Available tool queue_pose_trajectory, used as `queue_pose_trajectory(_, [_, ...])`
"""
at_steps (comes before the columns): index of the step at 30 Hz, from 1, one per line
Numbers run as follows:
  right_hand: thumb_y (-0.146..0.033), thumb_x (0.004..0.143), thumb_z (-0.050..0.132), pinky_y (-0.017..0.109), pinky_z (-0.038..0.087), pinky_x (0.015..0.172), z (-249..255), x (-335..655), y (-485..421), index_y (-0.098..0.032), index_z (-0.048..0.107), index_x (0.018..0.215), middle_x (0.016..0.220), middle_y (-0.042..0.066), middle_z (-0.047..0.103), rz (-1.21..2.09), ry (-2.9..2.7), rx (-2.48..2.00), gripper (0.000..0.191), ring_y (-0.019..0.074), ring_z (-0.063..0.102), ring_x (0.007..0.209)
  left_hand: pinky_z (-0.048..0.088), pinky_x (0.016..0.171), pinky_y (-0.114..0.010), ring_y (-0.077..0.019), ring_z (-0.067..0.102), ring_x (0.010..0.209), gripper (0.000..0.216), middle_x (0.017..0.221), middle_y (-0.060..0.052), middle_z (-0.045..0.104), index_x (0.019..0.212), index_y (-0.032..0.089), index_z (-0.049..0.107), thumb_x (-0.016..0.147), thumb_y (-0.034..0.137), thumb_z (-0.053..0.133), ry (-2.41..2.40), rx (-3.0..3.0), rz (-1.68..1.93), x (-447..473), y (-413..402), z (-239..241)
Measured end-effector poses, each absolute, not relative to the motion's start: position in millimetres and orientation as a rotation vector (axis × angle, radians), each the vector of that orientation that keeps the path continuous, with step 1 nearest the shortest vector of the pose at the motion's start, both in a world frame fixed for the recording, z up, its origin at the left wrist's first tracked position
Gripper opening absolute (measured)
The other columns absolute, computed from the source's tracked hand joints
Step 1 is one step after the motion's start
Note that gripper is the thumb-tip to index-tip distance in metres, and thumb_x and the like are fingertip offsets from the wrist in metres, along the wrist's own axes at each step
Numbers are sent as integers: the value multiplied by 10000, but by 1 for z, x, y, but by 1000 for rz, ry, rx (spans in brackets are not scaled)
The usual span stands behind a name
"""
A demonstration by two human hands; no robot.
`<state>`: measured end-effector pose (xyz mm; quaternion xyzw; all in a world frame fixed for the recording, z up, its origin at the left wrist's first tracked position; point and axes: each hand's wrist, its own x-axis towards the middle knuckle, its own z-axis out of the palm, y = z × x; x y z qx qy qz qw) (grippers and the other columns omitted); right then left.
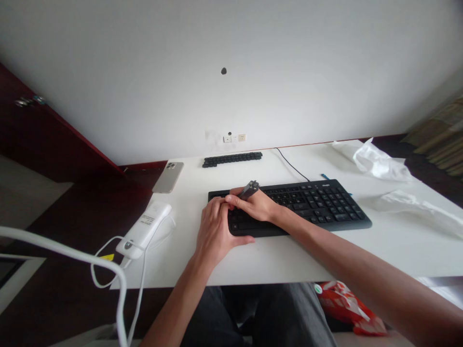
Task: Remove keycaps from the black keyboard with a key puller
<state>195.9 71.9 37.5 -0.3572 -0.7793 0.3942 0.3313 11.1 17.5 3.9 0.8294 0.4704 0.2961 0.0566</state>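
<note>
At the frame's centre, the right hand (257, 206) closes its grip on a small dark grey tool (249, 190) over the black plastic keyboard (318, 205)'s left end, while the left hand (216, 229) lies open-fingered there, best pressing firmly to steady it.

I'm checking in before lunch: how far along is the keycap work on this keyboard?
Done: a row of removed keycaps lies near the table's far edge. In hand: the right hand holds a dark tool at the keyboard's left end, with the left hand beside it. Left: most keys remain seated.
</note>
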Motion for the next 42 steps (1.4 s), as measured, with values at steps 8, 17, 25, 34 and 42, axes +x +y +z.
queue_pose_trajectory(8, [-608, 1013, 564, 269, 317, 576, 39, 194, 68, -190, 509, 655, 573, -53, 423, 857, -2133, -931, 554, 109, 341, 576, 478, 1084, -564, -393, 579, 1259, 1072, 1290, -165, 609, 1359, 183, 494, 508, 594, 999, 1435, 2534, 906, 11, 18, 0])
queue_pose_trajectory(17, [-496, 1049, 560, 286, 371, 634, 32, 188, 62, -184, 653, 764, 706, 22, 598, 471, -2251, -781, 432, 147, 504, 646, 495, 1076, -549, -380, 585, 1243, 930, 1229, -120, 627, 1249, 199, 570, 505, 531, 1019, 1434, 2569, 897, 12, 18, 2])
queue_pose_trajectory(25, [-433, 1062, 547, 277, 434, 699, 29, 189, 59, -184, 616, 766, 813, 36, 610, 636, -2135, -790, 393, 143, 543, 697, 478, 1128, -577, -400, 553, 1327, 840, 1332, -204, 602, 1365, 128, 502, 726, 479, 919, 1475, 2612, 943, 12, -2, -2])
queue_pose_trajectory(34, [-490, 1053, 531, 260, 357, 612, 35, 184, 55, -193, 471, 664, 632, -40, 448, 912, -1992, -910, 492, 109, 376, 609, 414, 1203, -614, -403, 466, 1455, 575, 1513, -202, 537, 1452, 149, 525, 946, 378, 674, 1541, 2725, 799, 16, -27, -6])
queue_pose_trajectory(42, [-504, 1027, 557, 265, 310, 581, 33, 176, 49, -194, 426, 628, 599, -51, 401, 921, -1877, -1000, 522, 106, 311, 607, 369, 1232, -617, -396, 466, 1476, 579, 1518, -229, 564, 1442, 77, 534, 958, 375, 638, 1531, 2790, 748, 19, -25, -4])
